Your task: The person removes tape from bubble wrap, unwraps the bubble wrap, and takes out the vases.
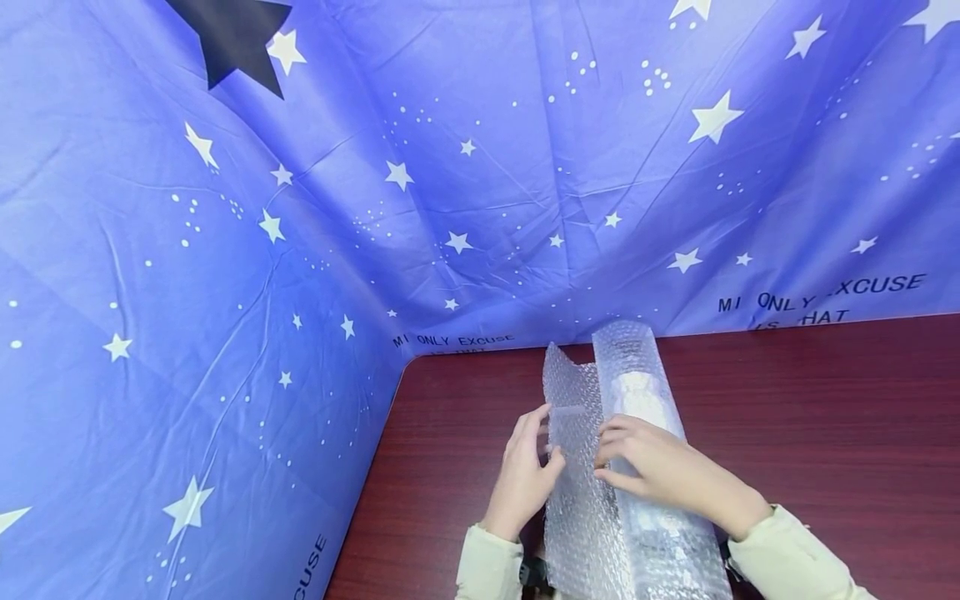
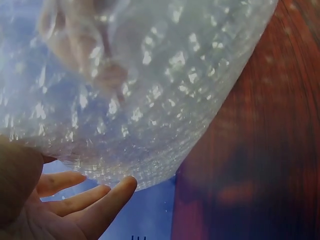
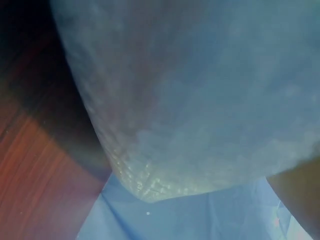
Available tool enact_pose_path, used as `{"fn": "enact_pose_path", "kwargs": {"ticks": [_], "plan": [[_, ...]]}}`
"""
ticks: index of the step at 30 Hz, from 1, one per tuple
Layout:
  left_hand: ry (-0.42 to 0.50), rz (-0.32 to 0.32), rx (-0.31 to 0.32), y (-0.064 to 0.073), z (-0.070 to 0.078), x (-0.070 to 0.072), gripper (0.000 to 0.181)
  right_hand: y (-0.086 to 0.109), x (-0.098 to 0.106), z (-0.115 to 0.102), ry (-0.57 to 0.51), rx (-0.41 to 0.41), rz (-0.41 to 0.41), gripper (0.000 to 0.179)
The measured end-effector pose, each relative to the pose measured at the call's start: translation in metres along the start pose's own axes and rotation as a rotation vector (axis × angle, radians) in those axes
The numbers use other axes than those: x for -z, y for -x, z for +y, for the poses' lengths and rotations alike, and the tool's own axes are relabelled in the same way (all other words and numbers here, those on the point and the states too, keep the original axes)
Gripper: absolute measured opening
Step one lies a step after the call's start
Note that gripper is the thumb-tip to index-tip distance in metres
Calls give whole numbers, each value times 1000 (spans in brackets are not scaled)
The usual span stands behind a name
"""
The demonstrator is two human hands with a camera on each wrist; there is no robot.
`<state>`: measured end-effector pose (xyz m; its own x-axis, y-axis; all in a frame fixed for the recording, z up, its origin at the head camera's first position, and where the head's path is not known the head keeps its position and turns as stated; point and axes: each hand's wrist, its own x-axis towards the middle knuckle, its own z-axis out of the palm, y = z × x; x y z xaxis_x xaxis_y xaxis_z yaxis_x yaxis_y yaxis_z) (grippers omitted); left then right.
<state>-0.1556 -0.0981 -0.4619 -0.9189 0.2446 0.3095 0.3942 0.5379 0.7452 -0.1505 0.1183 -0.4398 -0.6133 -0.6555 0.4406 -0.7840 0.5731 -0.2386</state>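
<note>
The left hand (image 1: 525,475) is at the left edge of a sheet of bubble wrap (image 1: 585,500), with its fingers extended along the free flap and its thumb against the flap's face. The left wrist view shows the same fingers (image 2: 95,197) straight and slightly spread beneath the wrap (image 2: 150,90), so the hand is flat and open rather than clenched. The right hand (image 1: 660,467) lies on top of the rolled part of the wrap, palm down. Its fingers curl over the fold where the flap meets the roll and press it down.

Both forearms enter from the bottom edge in pale sleeves (image 1: 787,550) and angle inward toward the roll.

The wrap lies lengthwise on a dark red wooden table (image 1: 825,433), near its rear left corner. A white object (image 1: 637,392) shows through the rolled layers; what it is cannot be determined. The right wrist view shows only the blurred underside of the wrap (image 3: 200,100). A blue star-printed cloth (image 1: 300,250) hangs behind and to the left of the table.
</note>
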Motion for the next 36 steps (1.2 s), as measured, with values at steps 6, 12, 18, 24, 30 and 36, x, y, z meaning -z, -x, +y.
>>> {"fn": "enact_pose_path", "kwargs": {"ticks": [6, 12, 18, 24, 30, 36], "plan": [[8, 3, 6, 0, -2, 2, 61, 0, -5, -5, 11, 33, -87, 22], [11, 0, 42, 0, -5, 3, 60, 3, -9, -9, -16, 38, -152, 37], [4, 12, 40, -1, -12, 2, 60, 3, -12, -10, 12, 39, -168, 39], [3, 16, 52, -2, -16, 1, 61, 3, -13, -11, 57, 67, -137, 42], [1, 18, 49, -2, -18, 1, 61, 4, -14, -12, 91, 91, -74, 40], [5, 6, 77, -3, -22, 1, 63, 6, -13, -12, 84, 68, -11, 43]]}}
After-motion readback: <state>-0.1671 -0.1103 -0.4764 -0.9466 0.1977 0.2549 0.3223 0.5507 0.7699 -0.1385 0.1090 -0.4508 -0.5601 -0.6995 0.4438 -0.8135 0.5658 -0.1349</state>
